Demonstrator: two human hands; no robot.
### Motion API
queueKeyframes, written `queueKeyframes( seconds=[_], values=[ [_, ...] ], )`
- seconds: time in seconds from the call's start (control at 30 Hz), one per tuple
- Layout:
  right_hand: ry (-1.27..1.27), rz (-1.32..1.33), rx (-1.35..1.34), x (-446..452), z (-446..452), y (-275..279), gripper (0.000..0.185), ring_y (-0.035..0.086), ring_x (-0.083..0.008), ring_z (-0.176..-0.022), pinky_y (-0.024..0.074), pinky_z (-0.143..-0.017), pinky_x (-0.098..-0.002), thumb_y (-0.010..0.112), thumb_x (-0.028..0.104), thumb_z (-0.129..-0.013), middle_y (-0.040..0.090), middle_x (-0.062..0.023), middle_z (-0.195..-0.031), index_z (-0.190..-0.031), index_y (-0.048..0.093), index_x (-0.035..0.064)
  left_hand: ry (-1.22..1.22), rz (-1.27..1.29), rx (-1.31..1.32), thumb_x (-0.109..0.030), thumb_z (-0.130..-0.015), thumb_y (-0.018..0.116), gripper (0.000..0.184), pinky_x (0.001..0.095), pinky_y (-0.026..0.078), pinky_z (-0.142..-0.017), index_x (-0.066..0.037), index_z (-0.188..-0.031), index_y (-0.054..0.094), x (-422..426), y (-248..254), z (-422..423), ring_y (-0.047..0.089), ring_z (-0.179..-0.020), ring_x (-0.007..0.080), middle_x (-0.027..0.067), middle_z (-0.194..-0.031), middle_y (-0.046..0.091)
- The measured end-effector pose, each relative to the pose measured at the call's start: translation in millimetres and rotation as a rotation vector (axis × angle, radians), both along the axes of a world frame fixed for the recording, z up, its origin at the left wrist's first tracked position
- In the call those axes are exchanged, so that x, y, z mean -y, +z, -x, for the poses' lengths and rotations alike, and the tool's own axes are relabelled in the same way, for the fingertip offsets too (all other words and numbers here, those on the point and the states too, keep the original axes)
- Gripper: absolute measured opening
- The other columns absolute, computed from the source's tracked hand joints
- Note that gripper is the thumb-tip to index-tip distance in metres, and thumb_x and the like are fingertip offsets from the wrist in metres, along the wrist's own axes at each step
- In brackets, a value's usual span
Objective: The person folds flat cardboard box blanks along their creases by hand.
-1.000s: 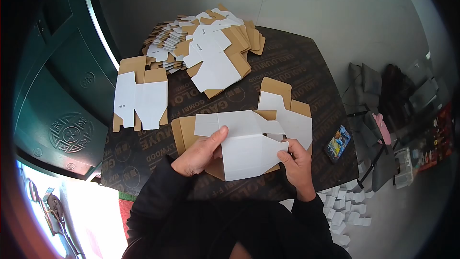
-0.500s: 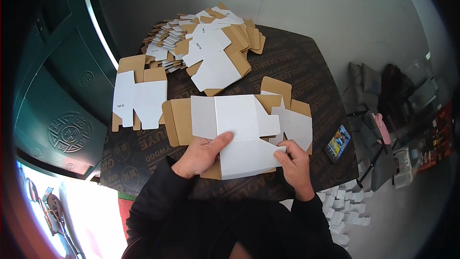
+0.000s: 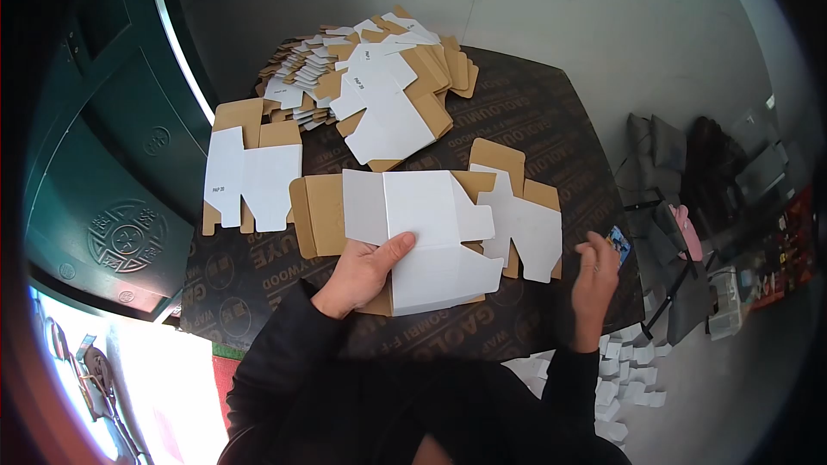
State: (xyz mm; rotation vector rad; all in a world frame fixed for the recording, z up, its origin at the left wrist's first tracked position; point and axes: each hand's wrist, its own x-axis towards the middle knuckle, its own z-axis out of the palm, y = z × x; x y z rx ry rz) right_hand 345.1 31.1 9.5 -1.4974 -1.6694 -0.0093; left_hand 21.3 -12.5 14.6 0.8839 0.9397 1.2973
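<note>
My left hand (image 3: 363,277) grips the lower left part of a flat cardboard box blank (image 3: 422,211), thumb on its white face and fingers underneath. The blank is partly unfolded, with brown flaps out to the left and white tabs on its right side. My right hand (image 3: 594,288) is off the blank, over the table's right side, with loosely bent fingers and nothing visible in them. Behind its fingertips a phone (image 3: 619,243) is partly hidden; I cannot tell if they touch. Another flat box blank (image 3: 536,228) lies just right of the held one.
A large heap of box blanks (image 3: 388,103) covers the back of the dark printed table (image 3: 525,112). More blanks (image 3: 271,176) lie at the left. White folded pieces (image 3: 633,375) are on the floor at the lower right. A green door (image 3: 121,164) stands to the left.
My right hand has let go of the blank's right edge and moved right, now covering part of the phone. My left hand keeps its hold with the blank almost unmoved.
</note>
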Motion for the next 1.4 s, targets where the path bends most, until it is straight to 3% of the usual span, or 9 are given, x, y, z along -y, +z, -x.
queueKeyframes(
  seconds=[0.13,0.3,0.5,0.67,0.8,1.13,1.4],
  values=[
    [-0.241,0.011,0.143,-5,-47,-14,0.029,0.051,-0.0267,-0.092,0.0366,-0.086,-0.0346,0.047,0.018,-0.093,0.059,-0.0132,-0.100,-0.114,0.059,0.0018,0.018,-0.041,0.019,-0.014,-0.093,0.057,0.045,0.0330,0.054,-0.082,0.005,-0.130,0.039,-2,-2,-2,0.063,-0.096,0.0258,0.0210,-0.117,0.058],
    [-0.336,0.101,0.209,-6,-73,-31,0.035,0.050,-0.0299,-0.098,0.0361,-0.091,-0.0378,0.042,0.022,-0.094,0.058,-0.0165,-0.108,-0.118,0.058,0.0037,0.005,-0.020,0.027,-0.013,-0.093,0.057,0.047,0.0335,0.053,-0.083,0.005,-0.132,0.037,-2,-4,-1,0.063,-0.097,0.0265,0.0213,-0.118,0.057],
    [-0.383,0.169,0.285,-16,-83,-39,0.037,0.050,-0.0297,-0.102,0.0354,-0.091,-0.0370,0.040,0.025,-0.095,0.057,-0.0168,-0.112,-0.120,0.057,0.0038,-0.001,-0.004,0.027,-0.013,-0.093,0.057,0.048,0.0339,0.053,-0.084,0.004,-0.133,0.036,-2,0,0,0.062,-0.098,0.0266,0.0214,-0.118,0.056],
    [-0.336,0.039,0.244,-13,-73,-33,0.037,0.049,-0.0284,-0.102,0.0328,-0.091,-0.0369,0.043,0.023,-0.095,0.056,-0.0165,-0.113,-0.124,0.053,0.0019,-0.001,-0.002,0.034,-0.014,-0.093,0.057,0.050,0.0341,0.053,-0.085,0.004,-0.134,0.035,-3,-2,0,0.062,-0.098,0.0266,0.0214,-0.120,0.056],
    [-0.143,0.049,0.036,3,-39,-11,0.037,0.048,-0.0282,-0.107,0.0317,-0.095,-0.0370,0.042,0.022,-0.095,0.056,-0.0154,-0.116,-0.122,0.053,0.0003,0.013,-0.007,0.023,-0.013,-0.093,0.058,0.048,0.0337,0.053,-0.084,0.004,-0.132,0.037,-2,-1,-1,0.063,-0.096,0.0265,0.0212,-0.117,0.057],
    [0.186,0.018,-0.102,16,14,10,0.030,0.049,-0.0269,-0.105,0.0349,-0.093,-0.0342,0.045,0.010,-0.090,0.056,-0.0140,-0.115,-0.116,0.058,-0.0002,0.001,-0.121,-0.125,-0.010,-0.092,0.058,0.043,0.0292,0.055,-0.074,0.005,-0.129,0.042,0,3,-4,0.065,-0.085,0.0233,0.0198,-0.108,0.062],
    [0.445,0.201,-0.284,26,67,16,0.027,0.052,-0.0235,-0.099,0.0388,-0.088,-0.0312,0.055,0.006,-0.084,0.059,-0.0119,-0.106,-0.110,0.060,0.0001,-0.013,-0.128,-0.110,-0.008,-0.092,0.058,0.042,0.0278,0.056,-0.071,0.004,-0.129,0.042,1,-6,-6,0.065,-0.083,0.0216,0.0192,-0.109,0.062]
  ],
)
